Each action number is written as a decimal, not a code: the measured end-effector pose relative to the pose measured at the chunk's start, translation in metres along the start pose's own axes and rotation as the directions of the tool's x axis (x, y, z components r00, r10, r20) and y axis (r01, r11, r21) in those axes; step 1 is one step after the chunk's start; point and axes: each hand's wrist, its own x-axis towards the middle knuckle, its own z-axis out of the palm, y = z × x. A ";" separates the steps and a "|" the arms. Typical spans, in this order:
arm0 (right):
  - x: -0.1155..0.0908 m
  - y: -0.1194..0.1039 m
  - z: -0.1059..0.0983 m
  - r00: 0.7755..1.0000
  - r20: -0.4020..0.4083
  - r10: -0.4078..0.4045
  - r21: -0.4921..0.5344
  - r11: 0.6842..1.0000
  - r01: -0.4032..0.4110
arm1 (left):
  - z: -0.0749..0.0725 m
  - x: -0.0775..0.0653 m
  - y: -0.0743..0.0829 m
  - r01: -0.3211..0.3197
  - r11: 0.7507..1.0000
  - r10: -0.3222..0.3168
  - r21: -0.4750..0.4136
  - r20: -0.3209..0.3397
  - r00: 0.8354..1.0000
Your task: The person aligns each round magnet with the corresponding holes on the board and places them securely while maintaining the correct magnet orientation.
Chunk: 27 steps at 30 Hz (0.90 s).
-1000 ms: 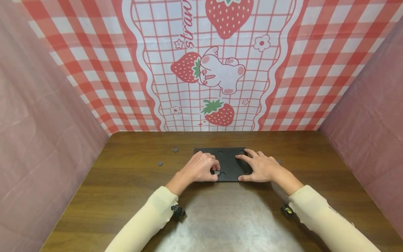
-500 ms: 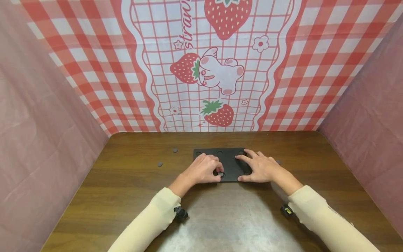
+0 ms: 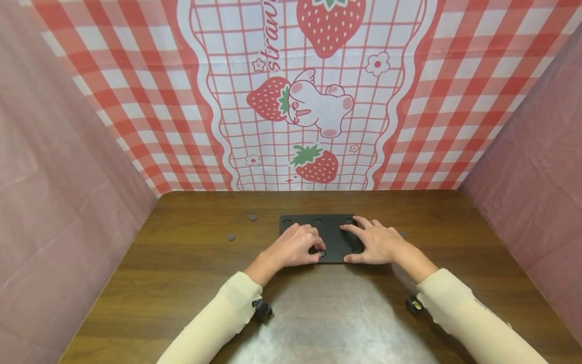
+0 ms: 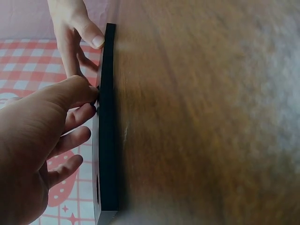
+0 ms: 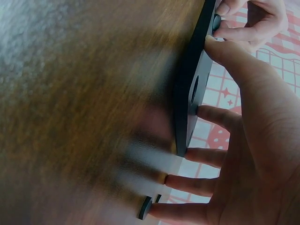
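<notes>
Left hand (image 3: 297, 246) pinches disc (image 3: 322, 253) at near recess of board (image 3: 333, 236). Right hand (image 3: 378, 243) released, fingers spread, touching board. Two loose discs (image 3: 253, 217) on desk (image 3: 191, 263), left of board.

Part of the small dark grey round disc (image 5: 216, 22) is covered by the fingertips of the left grip (image 3: 296, 246). The near left corner of the flat black rectangular board (image 3: 333, 236) is hidden beneath the same grip, and its right edge is partly covered by the right grip (image 3: 376, 244). Another grey round disc (image 3: 402, 235) is partly concealed behind it. Both cream fabric sleeves (image 3: 475, 313) are cut off by the head view's lower edge. The brown wooden surface (image 4: 206, 117) is blurred in both wrist views.
</notes>
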 end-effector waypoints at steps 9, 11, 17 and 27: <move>0.001 0.000 0.001 1.000 0.003 0.001 0.007 1.000 -0.001 | 0.033 0.006 -0.017 -0.013 0.999 0.013 -0.037 -0.011 1.000; 0.001 0.000 0.001 1.000 0.001 0.002 0.010 1.000 -0.002 | 0.033 0.007 -0.018 -0.006 0.998 0.006 -0.055 -0.008 1.000; 0.001 0.000 0.002 1.000 -0.001 0.003 0.008 1.000 -0.003 | 0.039 0.007 -0.021 0.008 0.997 -0.008 -0.071 -0.001 1.000; 0.001 -0.001 0.000 1.000 0.001 0.004 0.007 1.000 -0.004 | -0.018 -0.001 0.012 0.026 0.999 -0.027 0.033 0.041 0.999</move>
